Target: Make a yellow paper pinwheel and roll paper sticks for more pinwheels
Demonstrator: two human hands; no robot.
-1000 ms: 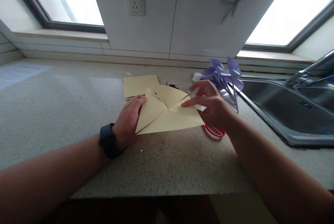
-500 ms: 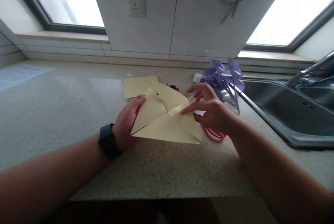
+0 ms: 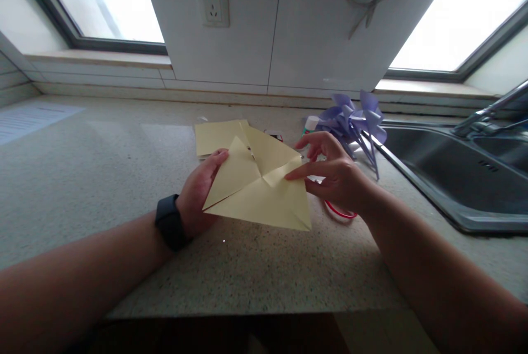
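Note:
A pale yellow paper square [image 3: 258,194], cut in along its diagonals, is held just above the speckled counter [image 3: 103,167]. My left hand [image 3: 200,192] grips its left side from underneath, thumb on top; a dark watch sits on that wrist. My right hand [image 3: 334,175] pinches the tip of the right flap between thumb and forefinger, near the sheet's middle. More yellow sheets [image 3: 216,135] lie flat just behind.
Purple paper pinwheels [image 3: 357,117] lie at the back right beside a steel sink [image 3: 449,172] with a tap. A red ring-shaped handle [image 3: 340,211] pokes out under my right wrist. A small red-and-white object and a glue stick lie behind the paper. A wall socket is above.
The yellow sheet has turned a little clockwise and tilted up; its near right corner swung towards me. My right hand slid slightly left with the flap tip.

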